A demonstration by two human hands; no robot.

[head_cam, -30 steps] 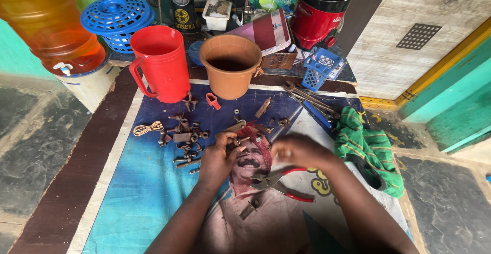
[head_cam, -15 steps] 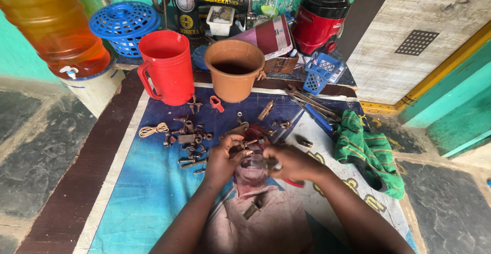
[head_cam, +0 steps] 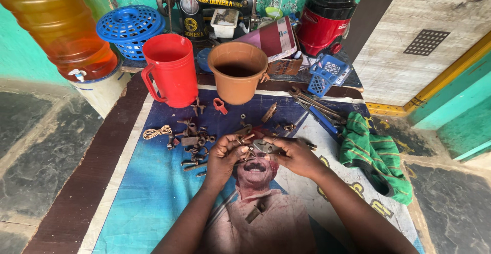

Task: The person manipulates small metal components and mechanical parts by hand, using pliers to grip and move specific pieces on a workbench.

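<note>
Both hands (head_cam: pixel 261 154) around small metal part (head_cam: pixel 262 146)

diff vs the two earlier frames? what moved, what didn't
Both hands closed in: the left hand and right hand now meet on a small metal part held between them above the printed mat. Pliers seen beside the hands a second ago no longer show. Red jug, brown pot and loose hardware stayed put.

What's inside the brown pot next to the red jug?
The brown pot shows only a dark, shadowed interior; its bottom is hidden by the rim angle, so any contents cannot be made out.
</note>
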